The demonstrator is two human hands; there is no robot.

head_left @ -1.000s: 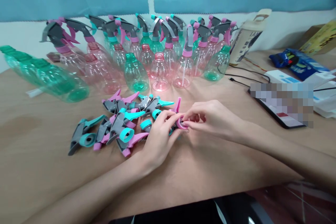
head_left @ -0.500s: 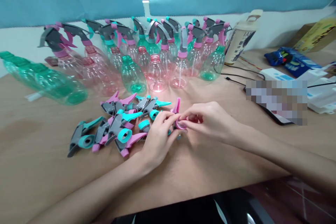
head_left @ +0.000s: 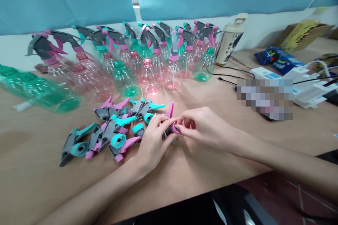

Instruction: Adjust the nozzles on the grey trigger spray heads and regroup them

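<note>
Covering most of a spray head [head_left: 175, 126], the left hand [head_left: 155, 140] clamps round its grey body; the right hand [head_left: 204, 124] meets it, thumb and fingertips pinching at the collar. Whether they grip anything smaller inside, I cannot tell. A pink collar ring and a pink trigger pointing to twelve o'clock show. From the hands, a pile of loose spray heads [head_left: 108, 130] lies at nine. At twelve, a capped pink bottle [head_left: 169, 77] contains a pale tube; at eleven stands an open-necked pink bottle [head_left: 151, 81]. Overlapping green bottles [head_left: 42, 91], between nine and ten, run off the left edge. Between two and three, a flat device [head_left: 253, 100] is pixelated.
</note>
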